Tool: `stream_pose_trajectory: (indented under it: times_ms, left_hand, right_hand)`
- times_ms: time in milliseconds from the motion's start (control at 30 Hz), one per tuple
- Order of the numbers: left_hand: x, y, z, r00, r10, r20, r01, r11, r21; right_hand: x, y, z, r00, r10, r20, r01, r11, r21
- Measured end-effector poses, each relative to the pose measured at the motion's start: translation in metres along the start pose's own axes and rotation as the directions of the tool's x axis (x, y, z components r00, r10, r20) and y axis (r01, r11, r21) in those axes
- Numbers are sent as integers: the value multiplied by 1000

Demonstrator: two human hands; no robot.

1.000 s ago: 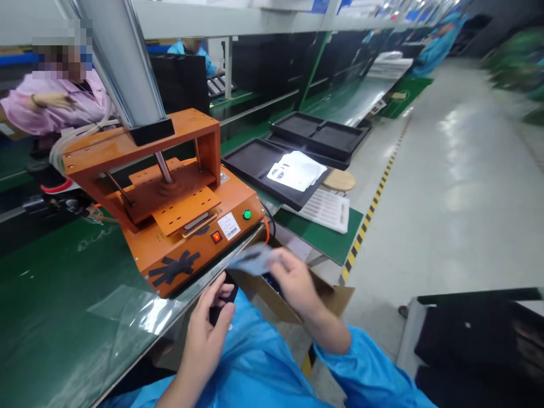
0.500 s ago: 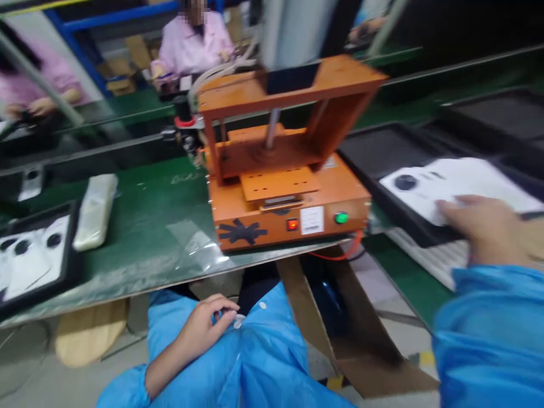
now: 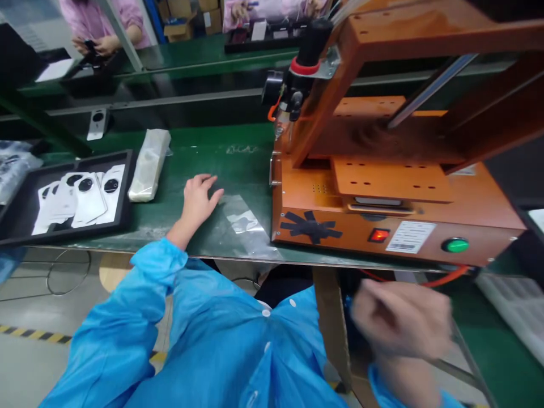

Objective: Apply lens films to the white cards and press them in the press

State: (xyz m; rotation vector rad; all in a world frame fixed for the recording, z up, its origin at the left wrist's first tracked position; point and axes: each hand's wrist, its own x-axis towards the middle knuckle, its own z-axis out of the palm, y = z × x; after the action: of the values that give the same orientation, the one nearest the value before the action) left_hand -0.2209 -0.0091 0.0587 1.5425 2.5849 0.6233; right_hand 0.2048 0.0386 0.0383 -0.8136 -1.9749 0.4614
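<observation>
My left hand point(image 3: 198, 198) is over the green bench point(image 3: 204, 147), fingers apart and nothing in them. Close by its right side lies a piece of clear plastic film point(image 3: 246, 224). To its left is a white block in plastic wrap point(image 3: 149, 164). My right hand point(image 3: 403, 320) hangs in front of the bench edge, below the orange press point(image 3: 335, 218). Motion blurs it; its fingers look curled, but I cannot make out whether anything is in them. Under the raised press head, a thin pale piece point(image 3: 378, 201) shows beneath the orange plate point(image 3: 391, 178).
A black tray point(image 3: 127, 192) at the left holds several white phone back covers point(image 3: 90, 198) with dark round camera areas. Another cover point(image 3: 98, 123) lies behind it. An open cardboard box point(image 3: 331, 323) stands below the bench. Two people in pink point(image 3: 131, 22) work across the bench.
The view has swung left and closer to the press. My left hand has gone from my lap to the bench. My right hand has left the white covers at the right.
</observation>
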Motion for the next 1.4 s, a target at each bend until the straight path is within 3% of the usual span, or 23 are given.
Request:
stream_pose_trajectory:
  times_ms: [33,100,233,400,600,733,867,1033,1100,1267,1400]
  left_hand:
    - [12,-2,5,999,-32,31,30,998,53]
    - [21,-4,12,993,-60,102,49,993,107]
    - [3,-12,18,993,3,120,-7,999,35]
    - [-26,-17,18,997,63,54,-61,997,-44]
    - [-55,-19,17,999,45,27,-46,999,9]
    - [-64,-24,13,998,66,17,-65,996,-53]
    - [-70,-23,12,997,83,-2,-83,986,-142]
    - [-96,-9,9,990,138,30,-115,909,-400]
    - [-107,-2,6,986,158,50,-113,862,-494]
    - [-122,13,-2,996,41,75,23,712,-702]
    - [-126,18,-4,993,-63,99,116,647,-754]
  right_hand:
    - [-3,-21,17,988,-145,-48,143,989,-42]
    - [1,-58,49,946,-323,-12,323,946,10]
    - [30,-98,100,937,-315,152,285,939,192]
    - [55,-98,155,914,-274,299,230,957,175]
    - [24,-91,205,838,-215,501,278,959,-53]
    - [8,-86,207,838,-222,498,269,963,-23]
    - [13,-85,198,836,-232,498,239,970,51]
    - [30,-93,187,952,-121,282,71,981,183]
    - [36,-95,184,969,-34,245,-29,968,250]
    - [39,-94,175,918,158,364,-316,845,431]
    - [35,-96,164,914,178,364,-338,830,443]
